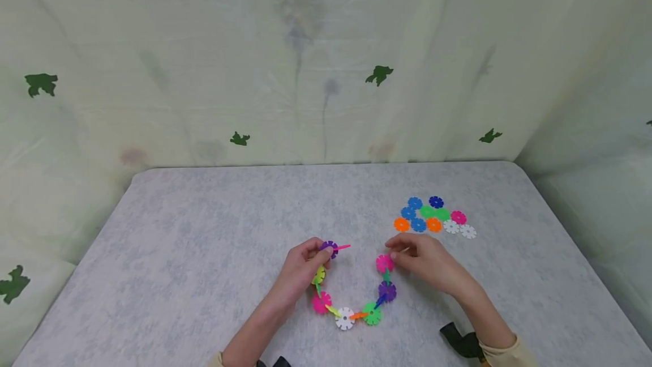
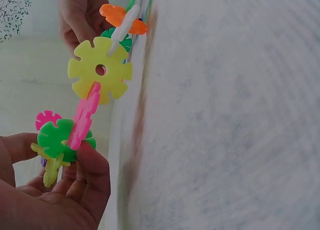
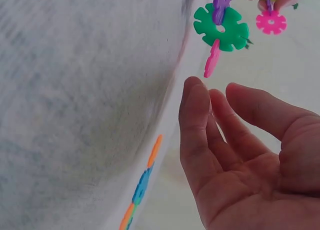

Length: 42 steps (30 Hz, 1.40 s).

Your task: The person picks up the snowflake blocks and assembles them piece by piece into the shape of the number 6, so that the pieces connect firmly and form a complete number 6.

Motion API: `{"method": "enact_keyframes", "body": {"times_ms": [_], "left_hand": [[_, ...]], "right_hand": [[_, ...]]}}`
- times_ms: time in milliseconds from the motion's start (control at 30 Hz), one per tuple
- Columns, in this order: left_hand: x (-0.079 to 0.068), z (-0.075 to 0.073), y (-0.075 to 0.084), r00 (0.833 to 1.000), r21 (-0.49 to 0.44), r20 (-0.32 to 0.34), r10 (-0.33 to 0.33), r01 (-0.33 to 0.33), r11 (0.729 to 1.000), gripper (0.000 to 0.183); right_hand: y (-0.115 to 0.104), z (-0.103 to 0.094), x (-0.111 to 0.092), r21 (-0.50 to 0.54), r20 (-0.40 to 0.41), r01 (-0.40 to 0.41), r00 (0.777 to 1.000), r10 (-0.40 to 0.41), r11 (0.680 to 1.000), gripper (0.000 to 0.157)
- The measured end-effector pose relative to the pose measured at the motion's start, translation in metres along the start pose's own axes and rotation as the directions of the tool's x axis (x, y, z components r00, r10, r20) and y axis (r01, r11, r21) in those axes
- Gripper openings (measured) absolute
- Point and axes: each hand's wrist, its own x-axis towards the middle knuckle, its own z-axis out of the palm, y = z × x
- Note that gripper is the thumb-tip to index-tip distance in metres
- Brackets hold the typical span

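A chain of notched plastic flower discs hangs in a U, with a white disc (image 1: 344,319) near its bottom. My left hand (image 1: 297,273) pinches its left end around the purple disc (image 1: 332,250). Beyond that, a pink disc (image 1: 344,247) points right, edge-on. In the left wrist view, thumb and fingers lie about a green disc (image 2: 56,140) and a yellow one (image 2: 51,171). My right hand (image 1: 428,260) is beside the pink disc (image 1: 384,263) at the chain's right end. The right wrist view shows its fingers loosely bent, apart from that disc, holding nothing.
Loose discs lie flat in a group at the back right of the grey table (image 1: 204,231), among them an orange disc (image 1: 401,224), a dark blue disc (image 1: 436,201) and a white disc (image 1: 468,231). A pale curtain (image 1: 204,72) with green leaf-like prints hangs behind.
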Motion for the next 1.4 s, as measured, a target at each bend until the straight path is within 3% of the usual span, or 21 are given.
{"method": "enact_keyframes", "body": {"times_ms": [133,333,500,633,900,1133,1300,1400], "left_hand": [[0.000,-0.001,0.001,1.000,0.004,0.011,0.010,-0.010,1.000,0.023],[-0.001,-0.001,0.001,1.000,-0.002,0.015,0.010,-0.010,1.000,0.022],[-0.001,-0.002,0.001,1.000,-0.008,0.020,0.009,-0.008,1.000,0.020],[-0.001,-0.004,0.001,1.000,-0.015,0.023,0.011,-0.011,1.000,0.020],[0.000,-0.002,0.000,0.999,-0.035,0.034,0.013,-0.012,0.999,0.020],[0.000,-0.002,0.001,0.999,-0.024,0.035,0.013,-0.012,1.000,0.020],[-0.001,-0.002,0.003,0.999,-0.016,0.040,0.022,-0.021,1.000,0.021],[-0.002,-0.002,0.004,0.998,-0.020,0.051,0.023,-0.022,1.000,0.022]], "right_hand": [[0.006,-0.007,0.002,-0.031,-0.031,0.014,0.999,-0.015,0.999,0.021],[0.013,-0.024,0.016,-0.181,-0.036,0.092,0.994,-0.100,0.979,0.026],[0.018,-0.036,0.032,-0.279,0.009,0.139,0.990,-0.143,0.950,0.032],[0.021,-0.042,0.046,-0.292,0.082,0.197,0.980,-0.181,0.936,0.037],[0.028,-0.044,0.060,-0.365,0.120,0.239,0.971,-0.209,0.900,0.029],[0.022,-0.043,0.055,-0.364,0.092,0.137,0.990,-0.110,0.921,0.018],[0.015,-0.038,0.041,-0.321,-0.003,0.109,0.993,-0.116,0.941,0.014],[0.010,-0.031,0.031,-0.239,-0.064,0.085,0.993,-0.103,0.967,0.016]]}}
